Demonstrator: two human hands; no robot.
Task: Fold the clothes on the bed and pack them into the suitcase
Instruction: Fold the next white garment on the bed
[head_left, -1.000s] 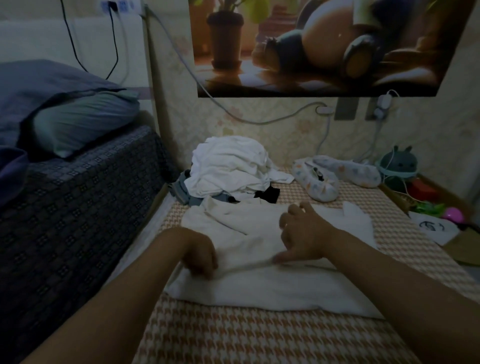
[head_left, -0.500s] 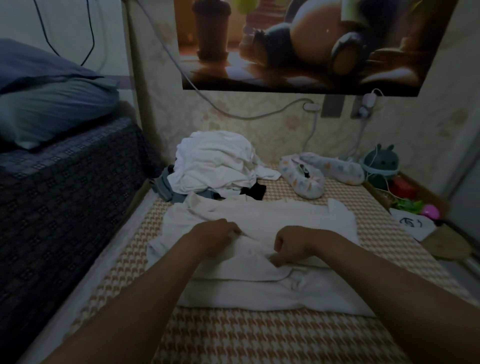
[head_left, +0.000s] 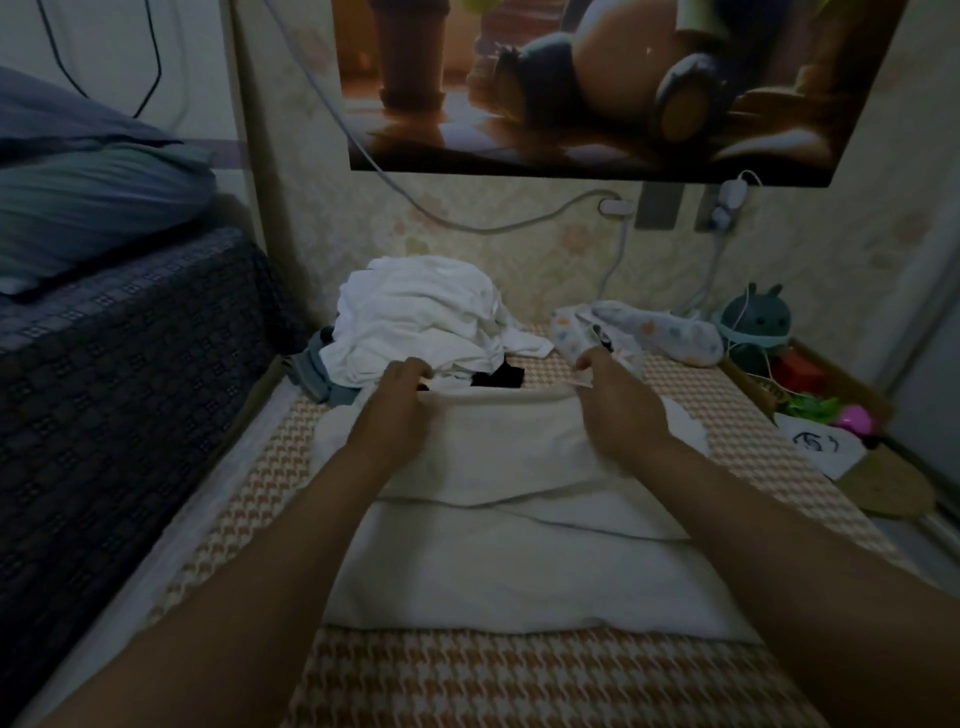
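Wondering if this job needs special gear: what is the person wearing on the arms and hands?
No gear at all. The left arm and right arm are bare to the picture's edge, no sleeves in view. The left hand and right hand have no gloves; no watch, bracelet or ring shows, though the light is dim.

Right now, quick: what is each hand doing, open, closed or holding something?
Left hand: closed, pinching the far edge of the white garment.
Right hand: closed, pinching the same far edge.
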